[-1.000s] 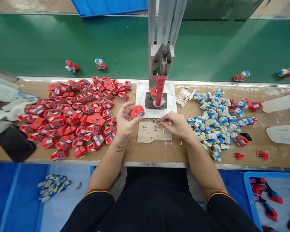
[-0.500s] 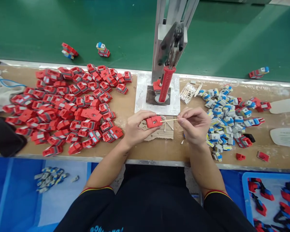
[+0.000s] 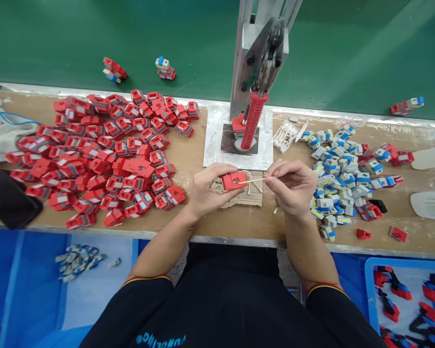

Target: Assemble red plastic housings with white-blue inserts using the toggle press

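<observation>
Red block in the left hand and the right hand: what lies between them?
In the head view, a thin stick held in the right hand spans the gap to the red block; cardboard shows beneath.

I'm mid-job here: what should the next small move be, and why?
Probably a gentle dab with the right hand, bringing the tip of the thin stick to the recess in the red piece. The left hand holds that piece recess up, and the tip shows right by the recess, though contact can't be told.
</observation>
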{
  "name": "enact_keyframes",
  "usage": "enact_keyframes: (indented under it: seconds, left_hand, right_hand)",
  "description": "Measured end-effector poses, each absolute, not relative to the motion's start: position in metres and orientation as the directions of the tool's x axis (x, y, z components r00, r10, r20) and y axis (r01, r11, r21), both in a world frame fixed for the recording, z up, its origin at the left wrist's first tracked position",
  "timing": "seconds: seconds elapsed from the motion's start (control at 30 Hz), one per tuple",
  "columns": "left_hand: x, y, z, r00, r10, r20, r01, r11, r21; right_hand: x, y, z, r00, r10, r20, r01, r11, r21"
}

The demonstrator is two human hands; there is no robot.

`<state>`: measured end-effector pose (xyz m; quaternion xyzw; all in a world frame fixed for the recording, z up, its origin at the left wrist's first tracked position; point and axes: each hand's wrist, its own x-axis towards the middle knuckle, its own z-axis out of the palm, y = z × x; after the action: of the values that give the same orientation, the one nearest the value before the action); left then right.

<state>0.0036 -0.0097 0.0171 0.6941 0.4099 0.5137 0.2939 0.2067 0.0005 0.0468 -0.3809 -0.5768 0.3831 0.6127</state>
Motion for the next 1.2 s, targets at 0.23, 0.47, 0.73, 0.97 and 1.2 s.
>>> enact_keyframes:
  seconds: [0.23,0.47,0.73,0.97,1.2]
  left_hand:
    - [0.006,-0.011,0.024,0.11,0.993,0.046,0.012,-0.048,0.999]
    - [0.015,-0.011,0.036,0.304,0.886,-0.351,-0.266,0.432,0.862]
    - [0.018,-0.011,0.041,0.332,0.841,-0.427,-0.344,0.53,0.775]
    - [0.018,-0.011,0.04,0.339,0.831,-0.441,-0.362,0.548,0.754]
    - [0.02,-0.01,0.046,0.334,0.821,-0.463,-0.376,0.566,0.734]
  right_hand:
    - [0.21,0.005,0.043,0.097,0.943,0.319,-0.173,0.331,-0.927]
    - [0.193,-0.004,0.041,0.029,0.944,0.328,-0.159,0.329,-0.931]
    - [0.183,-0.008,0.037,0.004,0.931,0.365,-0.139,0.362,-0.922]
    - [0.18,-0.009,0.035,-0.014,0.927,0.376,-0.142,0.37,-0.918]
    - [0.179,-0.009,0.033,-0.016,0.921,0.389,-0.052,0.388,-0.92]
